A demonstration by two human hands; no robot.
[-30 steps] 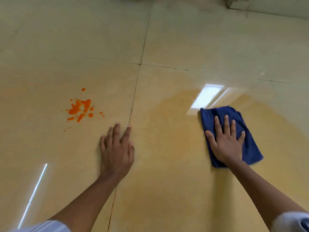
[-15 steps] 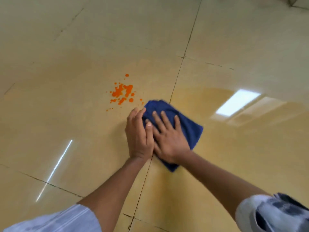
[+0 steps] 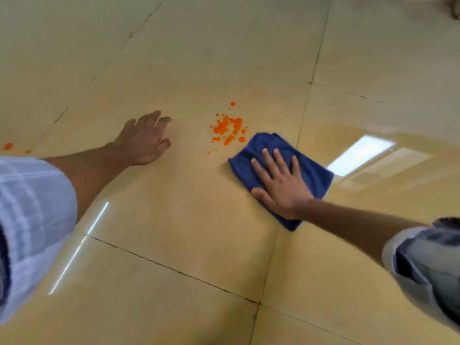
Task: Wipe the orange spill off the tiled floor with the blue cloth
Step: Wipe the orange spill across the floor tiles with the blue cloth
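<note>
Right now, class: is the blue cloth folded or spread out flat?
Folded. The blue cloth forms a compact pad with layered edges at its corner, pressed to the tiled floor under the flat right hand.

The floor (image 3: 174,220) is glossy beige tile with thin dark grout lines crossing it and bright ceiling lights mirrored in its sheen. An orange spill (image 3: 227,128) of blotches and small droplets lies on one tile. Just beside it to the right lies a folded blue cloth (image 3: 313,170), its far corner close to the droplets. Two more orange spots (image 3: 8,146) sit well apart at the left edge.
</note>
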